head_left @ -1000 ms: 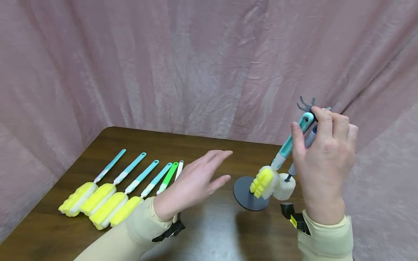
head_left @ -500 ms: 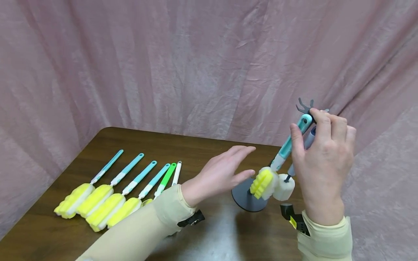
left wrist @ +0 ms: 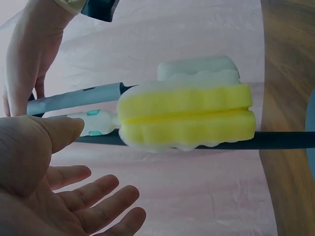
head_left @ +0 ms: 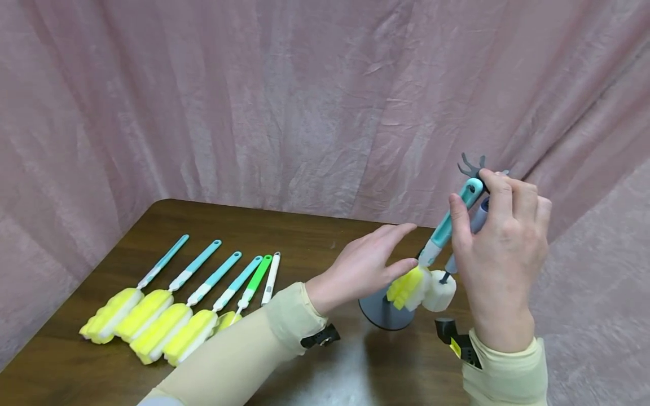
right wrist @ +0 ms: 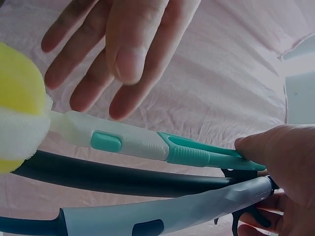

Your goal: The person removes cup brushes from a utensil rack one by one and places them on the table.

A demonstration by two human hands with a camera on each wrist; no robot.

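Observation:
A black stand with a hooked top point(head_left: 473, 168) and round base point(head_left: 384, 321) stands at the right. From it hang a sponge brush point(head_left: 442, 231) with a teal-and-white handle and yellow-white head, and a white-headed sponge brush point(head_left: 439, 291) with a grey-blue handle. My right hand point(head_left: 503, 259) grips the stand's top, fingers curled behind the hooks; its thumb point(right wrist: 275, 147) lies at the teal handle's end. My left hand point(head_left: 363, 265) reaches to the yellow-white head, fingers extended and holding nothing. In the left wrist view its thumb point(left wrist: 66, 132) overlaps the handle's white neck.
Several sponge brushes lie in a row on the wooden table point(head_left: 304, 223) at the left, among them a teal-handled brush point(head_left: 162, 321), a green-handled brush point(head_left: 257, 279) and a white-handled one point(head_left: 271, 279), partly hidden by my left sleeve point(head_left: 244, 355). A pink curtain point(head_left: 304, 101) hangs behind.
My left hand has moved right, from beside the row of brushes to the hanging yellow-white brush. My right hand stays at the stand's top.

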